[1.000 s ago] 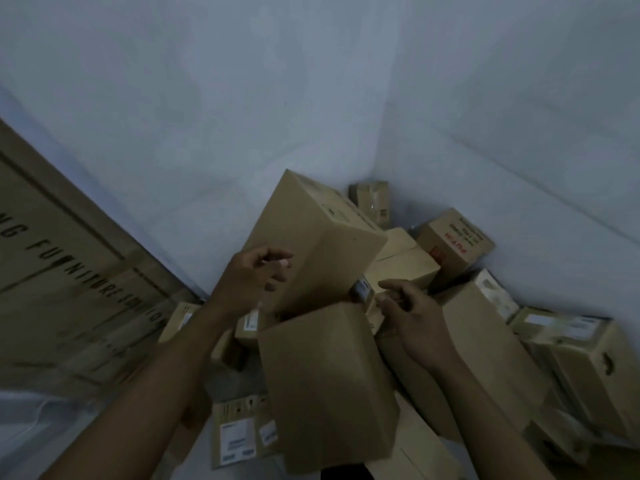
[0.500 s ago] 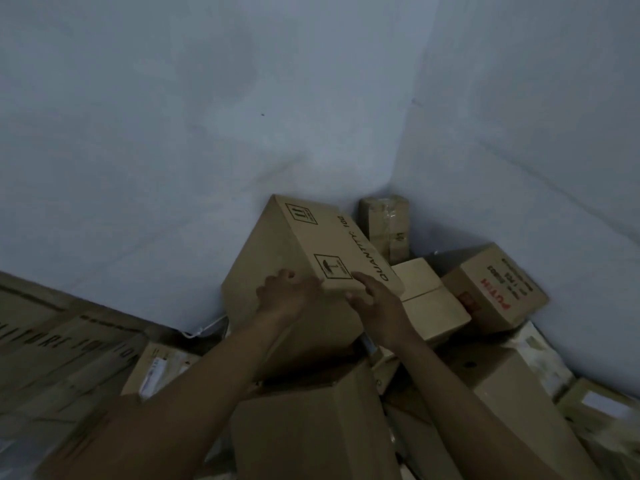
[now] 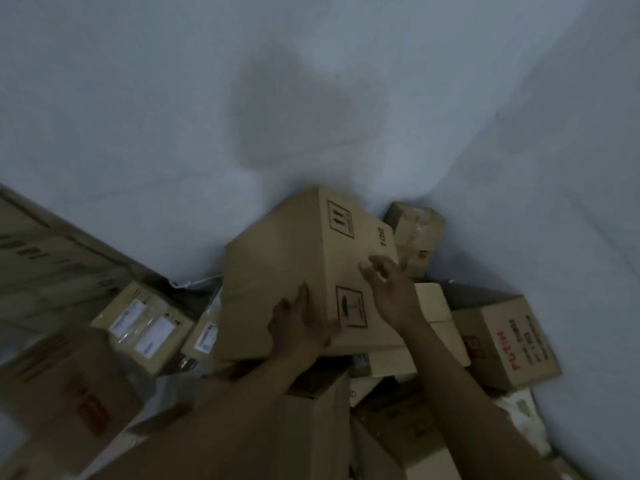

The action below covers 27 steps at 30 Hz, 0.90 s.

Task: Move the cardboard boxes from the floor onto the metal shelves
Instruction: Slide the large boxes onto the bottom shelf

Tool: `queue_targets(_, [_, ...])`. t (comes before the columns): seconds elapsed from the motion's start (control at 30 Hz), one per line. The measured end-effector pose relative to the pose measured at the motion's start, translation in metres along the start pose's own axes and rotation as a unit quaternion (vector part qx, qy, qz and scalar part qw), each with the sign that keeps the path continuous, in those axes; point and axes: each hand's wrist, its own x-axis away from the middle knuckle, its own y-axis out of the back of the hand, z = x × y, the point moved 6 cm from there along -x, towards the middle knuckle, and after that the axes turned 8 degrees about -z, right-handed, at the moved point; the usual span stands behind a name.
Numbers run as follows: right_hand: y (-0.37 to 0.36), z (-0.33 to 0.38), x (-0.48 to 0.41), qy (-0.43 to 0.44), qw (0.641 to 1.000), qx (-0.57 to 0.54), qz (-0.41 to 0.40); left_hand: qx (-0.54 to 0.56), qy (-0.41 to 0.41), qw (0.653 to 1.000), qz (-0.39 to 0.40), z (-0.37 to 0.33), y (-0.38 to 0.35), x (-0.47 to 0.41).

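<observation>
Our right hand now sits farther up the tilted box, fingers spread; our left hand presses flat, likely starting the lift.

The big box lay tilted on top of the pile. The left hand pressed on its near edge with straight fingers. The right hand was over its printed face, fingers loose. A red-lettered box stood to its right and a labelled box to its left.

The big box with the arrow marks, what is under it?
It rests tilted on a plain brown box and seems to lean on a pale box at its right. The left hand covers part of where they meet.
</observation>
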Motion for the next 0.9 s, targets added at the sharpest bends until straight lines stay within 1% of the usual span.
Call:
queue_targets(0.13, [-0.014,0.062,-0.049,0.094,0.992,0.072,0.039,-0.021,-0.069,0.996,0.047,0.043,-0.003,0.029])
queue_targets(0.2, [-0.027,0.083,-0.067,0.131,0.979,0.146,0.056,-0.018,-0.094,0.993,0.070,0.061,0.001,0.036])
queue_targets(0.27, [-0.041,0.091,-0.076,0.142,0.963,0.217,0.080,0.015,-0.091,0.992,0.080,0.078,0.009,0.038])
queue_targets(0.33, [-0.053,0.090,-0.078,0.106,0.965,0.216,0.108,0.024,-0.087,0.993,0.080,0.087,0.015,0.038])
queue_targets(0.4, [-0.060,0.087,-0.074,0.078,0.971,0.197,0.115,0.034,-0.064,0.994,0.077,0.092,0.018,0.039])
queue_targets(0.43, [-0.061,0.088,-0.071,0.074,0.971,0.197,0.114,0.047,-0.033,0.996,0.074,0.095,0.018,0.041])
queue_targets(0.5, [-0.060,0.091,-0.065,0.075,0.969,0.206,0.114,0.083,0.062,0.993,0.056,0.106,0.015,0.050])
queue_targets(0.53, [-0.058,0.092,-0.061,0.072,0.969,0.209,0.113,0.124,0.116,0.984,0.048,0.114,0.012,0.058])
queue_targets(0.57, [-0.056,0.092,-0.056,0.066,0.969,0.210,0.113,0.211,0.169,0.962,0.044,0.120,0.008,0.067])
queue_targets(0.6, [-0.053,0.093,-0.051,0.058,0.969,0.209,0.115,0.345,0.217,0.911,0.053,0.123,0.001,0.078])
queue_targets(0.63, [-0.048,0.094,-0.044,0.051,0.970,0.208,0.118,0.488,0.256,0.831,0.075,0.120,-0.007,0.086])
queue_targets(0.67, [-0.043,0.095,-0.038,0.045,0.969,0.209,0.122,0.593,0.271,0.750,0.106,0.115,-0.011,0.092])
queue_targets(0.7, [-0.035,0.096,-0.032,0.041,0.969,0.211,0.123,0.644,0.270,0.705,0.123,0.110,-0.008,0.094])
queue_targets(0.73, [-0.026,0.096,-0.026,0.039,0.968,0.214,0.123,0.655,0.264,0.697,0.124,0.108,-0.003,0.094])
queue_targets(0.8, [-0.008,0.098,-0.009,0.045,0.966,0.221,0.125,0.655,0.261,0.703,0.091,0.112,0.007,0.095])
queue_targets(0.9, [0.026,0.099,0.026,0.062,0.971,0.209,0.096,0.624,0.252,0.737,0.063,0.113,0.024,0.107])
